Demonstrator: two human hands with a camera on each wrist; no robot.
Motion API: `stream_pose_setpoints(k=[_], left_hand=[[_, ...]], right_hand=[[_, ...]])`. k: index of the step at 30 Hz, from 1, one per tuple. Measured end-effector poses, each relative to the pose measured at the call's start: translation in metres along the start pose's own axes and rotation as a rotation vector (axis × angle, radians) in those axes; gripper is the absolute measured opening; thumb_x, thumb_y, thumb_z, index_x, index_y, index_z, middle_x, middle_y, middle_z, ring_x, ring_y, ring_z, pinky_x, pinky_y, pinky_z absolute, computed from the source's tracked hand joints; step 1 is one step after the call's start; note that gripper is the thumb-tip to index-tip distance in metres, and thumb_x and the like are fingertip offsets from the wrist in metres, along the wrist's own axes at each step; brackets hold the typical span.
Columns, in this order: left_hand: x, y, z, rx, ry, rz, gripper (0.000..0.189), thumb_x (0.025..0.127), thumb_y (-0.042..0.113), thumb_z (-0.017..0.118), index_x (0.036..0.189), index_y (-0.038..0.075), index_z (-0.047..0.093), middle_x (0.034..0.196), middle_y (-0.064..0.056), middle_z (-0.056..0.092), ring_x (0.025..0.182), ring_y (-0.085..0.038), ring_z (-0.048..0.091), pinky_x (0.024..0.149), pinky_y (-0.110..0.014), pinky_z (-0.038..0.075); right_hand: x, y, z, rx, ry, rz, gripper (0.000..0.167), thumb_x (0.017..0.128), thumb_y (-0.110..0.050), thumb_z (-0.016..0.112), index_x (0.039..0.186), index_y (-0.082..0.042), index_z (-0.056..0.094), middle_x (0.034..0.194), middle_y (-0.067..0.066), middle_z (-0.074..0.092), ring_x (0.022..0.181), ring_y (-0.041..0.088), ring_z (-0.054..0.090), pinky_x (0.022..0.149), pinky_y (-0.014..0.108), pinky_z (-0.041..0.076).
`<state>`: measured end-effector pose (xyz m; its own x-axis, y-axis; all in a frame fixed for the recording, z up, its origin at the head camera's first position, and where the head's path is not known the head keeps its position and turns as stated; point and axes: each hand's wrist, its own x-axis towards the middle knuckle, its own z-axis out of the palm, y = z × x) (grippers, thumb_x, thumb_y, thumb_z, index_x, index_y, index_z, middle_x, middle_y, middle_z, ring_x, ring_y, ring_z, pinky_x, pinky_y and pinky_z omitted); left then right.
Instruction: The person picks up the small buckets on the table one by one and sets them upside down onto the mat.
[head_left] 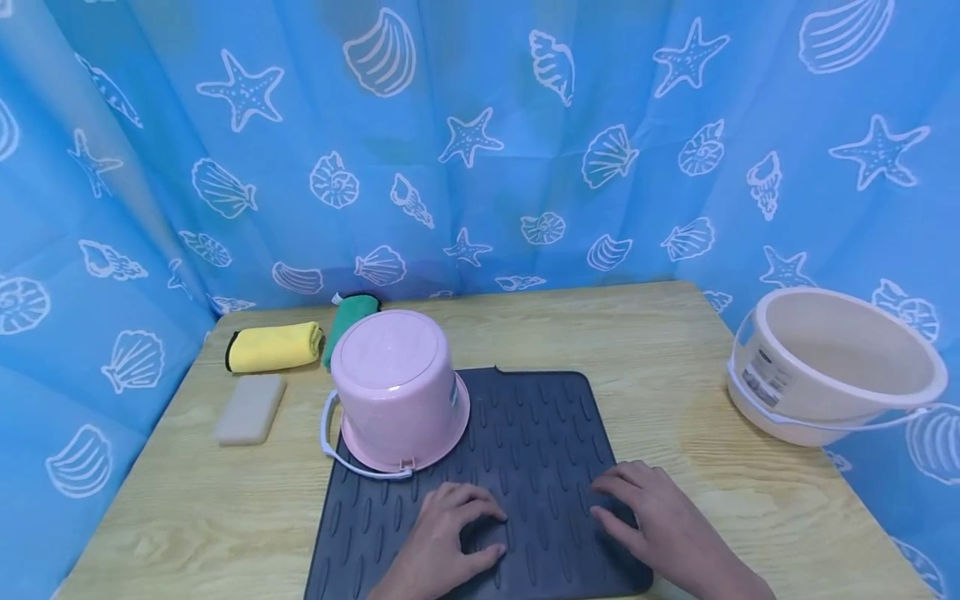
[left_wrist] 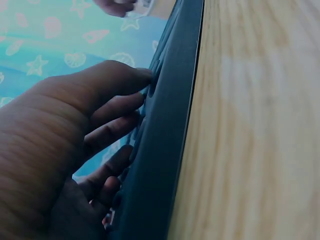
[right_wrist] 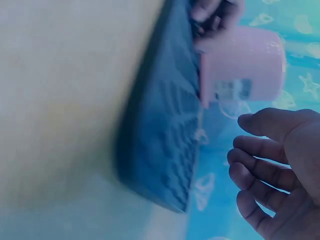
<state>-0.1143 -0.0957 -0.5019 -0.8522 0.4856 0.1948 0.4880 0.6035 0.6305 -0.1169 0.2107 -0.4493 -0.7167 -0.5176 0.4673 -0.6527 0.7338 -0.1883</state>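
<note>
A pink bucket (head_left: 393, 392) stands upside down on the back left of a dark ridged mat (head_left: 540, 467), its white handle hanging at the left. My left hand (head_left: 453, 537) is over the front of the mat with fingers loosely bent; in the left wrist view its fingertips (left_wrist: 142, 77) touch or nearly touch the mat's surface. Nothing is between its fingers. My right hand (head_left: 663, 525) hovers by the mat's right edge, relaxed and holding nothing. In the right wrist view the right hand (right_wrist: 280, 170) is apart from the mat, and the bucket shows beyond it.
At the table's right edge stands a cream bucket (head_left: 780, 408), upright with its handle down. On the left lie a rolled yellow cloth (head_left: 273, 347), a green cloth (head_left: 348, 321) and a pale sponge block (head_left: 251, 408). A blue shell-patterned curtain (head_left: 487, 192) hangs behind the wooden table (head_left: 187, 508).
</note>
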Motion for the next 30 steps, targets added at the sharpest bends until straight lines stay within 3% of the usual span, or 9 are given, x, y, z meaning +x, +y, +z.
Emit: stream_pose_setpoints(k=[9, 11, 14, 15, 17, 23, 30], left_hand=[[-0.002, -0.003, 0.000, -0.061, -0.098, -0.068, 0.021, 0.088, 0.043, 0.074, 0.108, 0.037, 0.070, 0.119, 0.018, 0.058, 0.111, -0.010, 0.049, 0.093, -0.047, 0.038], [-0.003, -0.003, 0.001, -0.070, -0.115, -0.081, 0.021, 0.088, 0.043, 0.074, 0.109, 0.037, 0.069, 0.118, 0.019, 0.058, 0.111, -0.010, 0.049, 0.093, -0.047, 0.038], [-0.002, -0.003, 0.001, -0.074, -0.105, -0.077, 0.022, 0.088, 0.042, 0.074, 0.109, 0.037, 0.070, 0.118, 0.018, 0.058, 0.111, -0.011, 0.049, 0.093, -0.047, 0.038], [-0.002, -0.002, 0.000, -0.070, -0.095, -0.069, 0.022, 0.088, 0.041, 0.075, 0.109, 0.037, 0.070, 0.118, 0.018, 0.058, 0.112, -0.011, 0.049, 0.093, -0.047, 0.038], [-0.002, -0.002, -0.001, -0.058, -0.078, -0.056, 0.021, 0.088, 0.041, 0.075, 0.108, 0.036, 0.070, 0.118, 0.018, 0.058, 0.112, -0.011, 0.049, 0.092, -0.046, 0.038], [0.000, 0.000, -0.004, -0.035, -0.075, -0.062, 0.021, 0.088, 0.040, 0.076, 0.108, 0.037, 0.070, 0.119, 0.017, 0.058, 0.112, -0.012, 0.048, 0.092, -0.045, 0.038], [0.001, 0.000, -0.002, -0.034, -0.074, -0.053, 0.021, 0.088, 0.041, 0.076, 0.108, 0.037, 0.069, 0.119, 0.018, 0.058, 0.112, -0.011, 0.049, 0.092, -0.045, 0.038]], right_hand=[[0.012, 0.030, -0.045, -0.124, 0.050, 0.014, 0.029, 0.075, -0.014, 0.085, 0.102, -0.013, 0.073, 0.099, -0.004, 0.065, 0.088, 0.017, 0.062, 0.069, 0.039, 0.051], [0.014, 0.040, -0.054, -0.136, 0.069, 0.007, 0.024, 0.083, -0.023, 0.081, 0.102, -0.011, 0.073, 0.099, -0.001, 0.066, 0.086, 0.020, 0.064, 0.068, 0.041, 0.052], [0.018, 0.056, -0.065, -0.150, 0.114, -0.016, 0.043, 0.099, -0.047, 0.059, 0.100, -0.006, 0.073, 0.096, 0.005, 0.068, 0.082, 0.025, 0.066, 0.065, 0.044, 0.054], [0.020, 0.061, -0.070, -0.157, 0.122, -0.015, 0.046, 0.101, -0.048, 0.055, 0.100, -0.005, 0.073, 0.095, 0.006, 0.068, 0.081, 0.027, 0.066, 0.065, 0.045, 0.054], [0.023, 0.072, -0.078, -0.182, 0.142, -0.012, 0.066, 0.103, -0.058, 0.035, 0.099, -0.004, 0.073, 0.094, 0.008, 0.068, 0.079, 0.030, 0.065, 0.065, 0.048, 0.053], [0.025, 0.105, -0.104, -0.248, 0.182, -0.003, 0.057, 0.102, -0.050, 0.048, 0.099, 0.001, 0.072, 0.092, 0.015, 0.068, 0.080, 0.037, 0.063, 0.064, 0.054, 0.049], [0.017, 0.133, -0.124, -0.331, 0.196, 0.086, 0.033, 0.088, -0.027, 0.066, 0.101, 0.003, 0.070, 0.095, 0.023, 0.066, 0.084, 0.045, 0.060, 0.068, 0.058, 0.045]])
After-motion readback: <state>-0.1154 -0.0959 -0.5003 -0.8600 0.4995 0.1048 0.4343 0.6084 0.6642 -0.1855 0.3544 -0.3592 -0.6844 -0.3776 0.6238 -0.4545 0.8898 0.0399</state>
